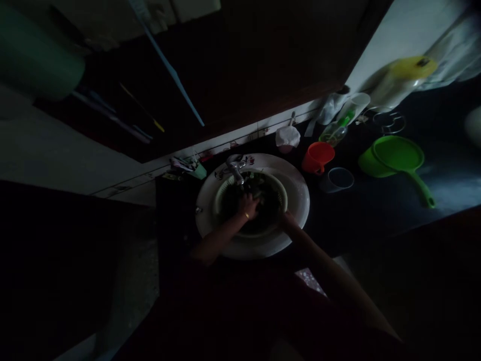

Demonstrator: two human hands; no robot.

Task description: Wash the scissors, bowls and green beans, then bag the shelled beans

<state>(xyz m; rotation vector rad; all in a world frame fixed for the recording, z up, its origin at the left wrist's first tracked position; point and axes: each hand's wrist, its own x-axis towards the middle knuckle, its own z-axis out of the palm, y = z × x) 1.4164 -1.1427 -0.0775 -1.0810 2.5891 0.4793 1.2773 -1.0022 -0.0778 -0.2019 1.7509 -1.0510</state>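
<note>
Two hands at the colander [222,189], left hand [248,206] with fingers closed on greens [264,192], right hand [287,219] unreadable in the dark: we should rinse gently beneath the tap [235,168].

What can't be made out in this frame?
Head view, very dark:
Contents of the basket in the sink: dark greenish mass, partly covered by the left hand.
Grip of the right hand at the basket rim: too small and dim.
Top-left green object: blurred, cut by the edge.
</note>
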